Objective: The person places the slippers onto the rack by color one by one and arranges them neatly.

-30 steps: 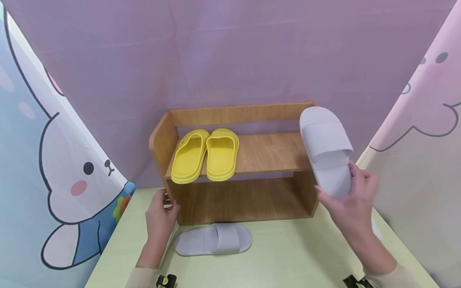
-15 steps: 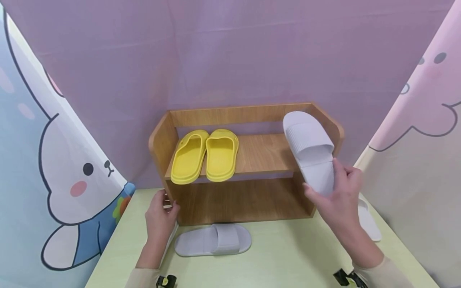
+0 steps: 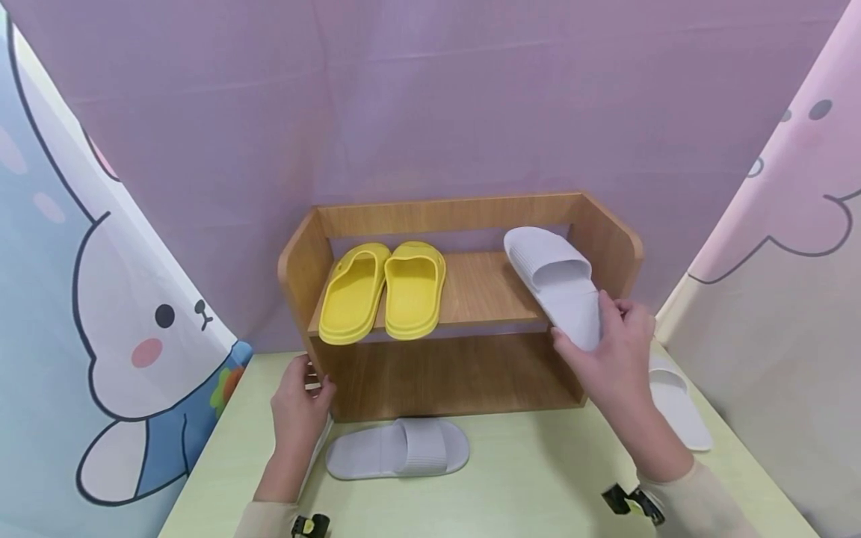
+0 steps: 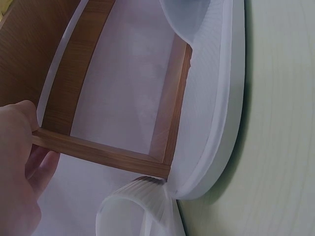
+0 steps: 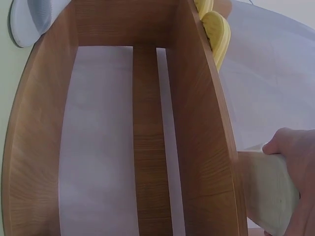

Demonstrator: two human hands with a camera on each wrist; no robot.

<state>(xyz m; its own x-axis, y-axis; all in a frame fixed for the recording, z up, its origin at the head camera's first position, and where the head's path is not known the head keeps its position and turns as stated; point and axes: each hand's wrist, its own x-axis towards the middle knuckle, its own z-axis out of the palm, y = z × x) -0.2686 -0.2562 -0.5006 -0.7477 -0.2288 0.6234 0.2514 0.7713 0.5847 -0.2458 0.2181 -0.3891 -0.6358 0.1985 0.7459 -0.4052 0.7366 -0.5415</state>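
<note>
My right hand [image 3: 615,359] pinches the heel of a pale grey slide slipper [image 3: 558,280], thumb on one side and fingers on the other. Its toe lies over the right part of the upper shelf of a wooden shoe rack [image 3: 464,373], the heel sticking out past the front edge. In the right wrist view the slipper's sole [image 5: 268,189] is beside the shelf edge. My left hand [image 3: 300,396] grips the rack's left side panel [image 4: 98,152] low down. Two yellow clogs [image 3: 415,291] stand side by side on the upper shelf's left half.
A matching grey slipper [image 3: 397,448] lies sideways on the pale green table [image 3: 511,486] before the rack. One white slipper [image 3: 679,407] is right of the rack; another [image 4: 130,211] lies left, mostly hidden by my left arm. Purple cloth [image 3: 444,97] hangs behind.
My right hand has moved left and forward, bringing the grey slipper from beyond the rack's right side down over the upper shelf. The left hand stays on the side panel.
</note>
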